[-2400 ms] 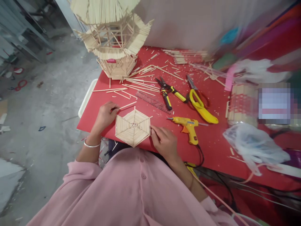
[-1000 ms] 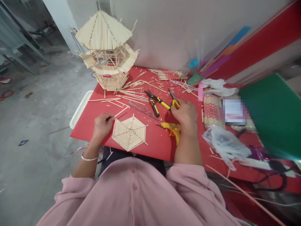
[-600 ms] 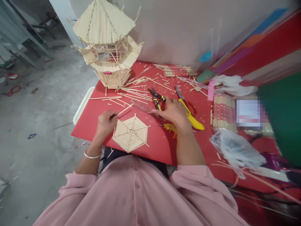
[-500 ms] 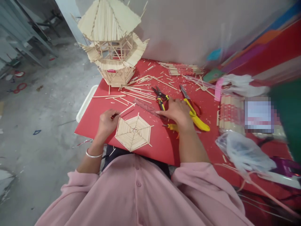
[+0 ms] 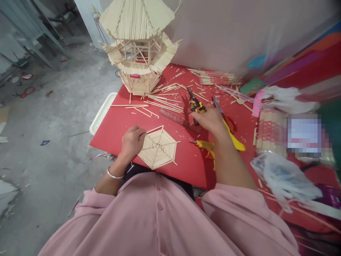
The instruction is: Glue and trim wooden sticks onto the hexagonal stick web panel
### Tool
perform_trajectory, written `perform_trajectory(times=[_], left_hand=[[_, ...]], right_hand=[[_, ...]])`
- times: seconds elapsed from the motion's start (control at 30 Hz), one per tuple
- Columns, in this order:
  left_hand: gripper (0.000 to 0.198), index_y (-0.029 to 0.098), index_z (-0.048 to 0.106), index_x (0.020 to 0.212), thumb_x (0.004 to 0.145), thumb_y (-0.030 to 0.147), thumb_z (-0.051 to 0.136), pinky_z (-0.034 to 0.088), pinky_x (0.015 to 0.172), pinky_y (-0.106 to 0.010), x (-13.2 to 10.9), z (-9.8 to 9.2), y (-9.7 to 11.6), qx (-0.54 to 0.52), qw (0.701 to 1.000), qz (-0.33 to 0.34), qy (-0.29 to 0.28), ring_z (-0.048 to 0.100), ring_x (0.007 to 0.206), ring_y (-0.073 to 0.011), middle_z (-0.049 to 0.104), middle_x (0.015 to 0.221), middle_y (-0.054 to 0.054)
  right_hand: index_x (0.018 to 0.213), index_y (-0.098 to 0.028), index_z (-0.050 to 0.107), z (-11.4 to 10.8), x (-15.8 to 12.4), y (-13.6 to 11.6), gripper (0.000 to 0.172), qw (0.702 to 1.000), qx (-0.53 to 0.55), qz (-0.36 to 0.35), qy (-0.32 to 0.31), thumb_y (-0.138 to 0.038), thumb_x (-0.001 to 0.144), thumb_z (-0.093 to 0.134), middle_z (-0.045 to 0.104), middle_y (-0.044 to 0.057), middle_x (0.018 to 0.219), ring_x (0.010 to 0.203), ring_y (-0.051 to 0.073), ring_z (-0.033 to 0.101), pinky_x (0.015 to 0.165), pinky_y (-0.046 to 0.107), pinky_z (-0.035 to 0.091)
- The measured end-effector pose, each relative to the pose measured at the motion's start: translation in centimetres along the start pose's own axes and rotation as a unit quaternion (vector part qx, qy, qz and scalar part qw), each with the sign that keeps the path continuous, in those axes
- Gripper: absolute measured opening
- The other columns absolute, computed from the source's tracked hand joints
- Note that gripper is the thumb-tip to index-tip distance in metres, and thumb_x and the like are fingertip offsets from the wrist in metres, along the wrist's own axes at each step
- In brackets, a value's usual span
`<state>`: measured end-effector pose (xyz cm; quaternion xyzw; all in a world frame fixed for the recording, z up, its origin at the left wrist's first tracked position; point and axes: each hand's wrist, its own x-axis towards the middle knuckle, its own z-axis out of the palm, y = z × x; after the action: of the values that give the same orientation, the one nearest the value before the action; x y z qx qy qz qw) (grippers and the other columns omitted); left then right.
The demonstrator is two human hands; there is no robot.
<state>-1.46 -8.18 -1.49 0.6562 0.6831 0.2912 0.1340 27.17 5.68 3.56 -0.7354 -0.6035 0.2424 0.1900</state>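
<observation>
My left hand [image 5: 133, 143] pinches a thin wooden stick [image 5: 154, 130], which lies along the upper left edge of a six-sided web of sticks [image 5: 159, 148]. The web rests flat on the red tabletop near my body. My right hand [image 5: 211, 121] is closed around the handles of black and yellow cutting pliers [image 5: 195, 103], their jaws pointing away from me. Below that hand lies a yellow glue gun [image 5: 204, 144], partly hidden by my forearm. A clear ruler [image 5: 176, 118] sits between the web and the pliers.
A tiered stick pagoda [image 5: 138, 53] stands at the table's far left. Loose sticks [image 5: 165, 103] are scattered before it. Yellow-handled scissors [image 5: 236, 140] lie beyond my right wrist. Plastic bags [image 5: 285, 177] and bundled sticks [image 5: 269, 131] occupy the right side.
My right hand has taken hold of the pliers and lifted them slightly off the table. My left hand has brought its stick down against the web's edge. The camera view has shifted a little.
</observation>
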Motion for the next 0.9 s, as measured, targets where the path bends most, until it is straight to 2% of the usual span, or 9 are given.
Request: perform_trajectory(times=[0.03, 0.1, 0.17, 0.23, 0.3, 0.4, 0.53, 0.7, 0.9], left_hand=[[0.021, 0.024, 0.080, 0.087, 0.095, 0.019, 0.061, 0.046, 0.070, -0.030, -0.1, 0.2, 0.1, 0.011, 1.000, 0.002, 0.000, 0.067, 0.087, -0.0201, 0.073, 0.091, -0.005], [0.022, 0.024, 0.079, 0.089, 0.096, 0.019, 0.060, 0.046, 0.070, -0.030, -0.4, 0.5, 0.3, 0.030, 1.000, 0.005, 0.004, 0.067, 0.091, -0.0210, 0.073, 0.092, -0.006], [0.023, 0.024, 0.080, 0.090, 0.098, 0.020, 0.059, 0.046, 0.072, -0.031, -0.5, 0.5, 0.4, 0.043, 0.999, 0.012, 0.008, 0.066, 0.093, -0.0214, 0.072, 0.093, -0.006], [0.023, 0.024, 0.080, 0.090, 0.099, 0.020, 0.058, 0.046, 0.072, -0.031, -0.6, 0.5, 0.5, 0.051, 0.999, 0.015, 0.008, 0.066, 0.092, -0.0214, 0.072, 0.093, -0.006], [0.022, 0.024, 0.080, 0.089, 0.098, 0.021, 0.059, 0.046, 0.071, -0.031, -0.7, 0.3, 0.5, 0.053, 0.999, 0.013, 0.005, 0.066, 0.092, -0.0213, 0.072, 0.092, -0.006], [0.022, 0.024, 0.080, 0.090, 0.097, 0.021, 0.060, 0.046, 0.071, -0.031, -0.9, 0.0, 0.5, 0.048, 0.999, 0.008, 0.002, 0.066, 0.092, -0.0215, 0.072, 0.093, -0.006], [0.023, 0.025, 0.080, 0.090, 0.097, 0.022, 0.059, 0.046, 0.070, -0.031, -1.1, -0.2, 0.5, 0.047, 0.999, 0.002, -0.003, 0.067, 0.092, -0.0216, 0.072, 0.094, -0.007], [0.022, 0.025, 0.080, 0.091, 0.096, 0.022, 0.059, 0.047, 0.070, -0.030, -1.1, -0.5, 0.4, 0.044, 0.999, 0.001, 0.000, 0.067, 0.089, -0.0209, 0.073, 0.094, -0.007], [0.021, 0.024, 0.081, 0.090, 0.093, 0.019, 0.061, 0.047, 0.069, -0.031, -0.9, -0.8, 0.1, 0.032, 0.999, -0.001, -0.003, 0.067, 0.085, -0.0200, 0.073, 0.092, -0.006]], right_hand=[[0.081, -0.023, 0.067, -0.2, -0.3, 0.0, 0.030, 0.995, 0.099, 0.009, 0.007, -0.045, 0.063, 0.074, 0.069, 0.007, 0.081, 0.086, 0.028, 0.067, 0.080, 0.041, 0.055], [0.078, -0.025, 0.062, -0.6, -1.3, -0.1, 0.032, 0.959, 0.284, 0.022, -0.004, -0.051, 0.061, 0.070, 0.065, 0.004, 0.077, 0.081, 0.025, 0.065, 0.075, 0.039, 0.056], [0.084, -0.026, 0.064, -1.2, -2.9, -0.2, 0.041, 0.902, 0.425, 0.024, -0.066, -0.062, 0.065, 0.059, 0.067, 0.005, 0.083, 0.082, 0.025, 0.066, 0.074, 0.041, 0.059], [0.097, -0.025, 0.069, -1.7, -5.0, -0.4, 0.054, 0.823, 0.544, 0.017, -0.165, -0.068, 0.070, 0.051, 0.071, 0.008, 0.099, 0.092, 0.027, 0.068, 0.081, 0.045, 0.061], [0.108, -0.026, 0.071, -1.9, -7.3, -0.5, 0.059, 0.770, 0.597, 0.013, -0.225, -0.068, 0.071, 0.051, 0.073, 0.010, 0.108, 0.101, 0.029, 0.069, 0.088, 0.050, 0.061], [0.116, -0.028, 0.071, -1.4, -10.3, -0.5, 0.057, 0.783, 0.559, 0.039, -0.270, -0.059, 0.071, 0.053, 0.075, 0.011, 0.114, 0.108, 0.034, 0.069, 0.090, 0.057, 0.059], [0.124, -0.028, 0.070, 0.0, -12.3, -0.2, 0.063, 0.809, 0.492, 0.061, -0.317, -0.050, 0.066, 0.055, 0.076, 0.013, 0.118, 0.103, 0.036, 0.071, 0.080, 0.056, 0.059], [0.121, -0.029, 0.069, 2.1, -12.6, 0.1, 0.061, 0.775, 0.529, 0.044, -0.344, -0.048, 0.064, 0.061, 0.077, 0.011, 0.107, 0.089, 0.032, 0.071, 0.067, 0.047, 0.058], [0.123, -0.029, 0.070, 3.8, -11.7, -1.1, 0.065, 0.749, 0.577, 0.064, -0.319, -0.035, 0.058, 0.068, 0.079, 0.007, 0.107, 0.082, 0.026, 0.069, 0.065, 0.040, 0.058]])
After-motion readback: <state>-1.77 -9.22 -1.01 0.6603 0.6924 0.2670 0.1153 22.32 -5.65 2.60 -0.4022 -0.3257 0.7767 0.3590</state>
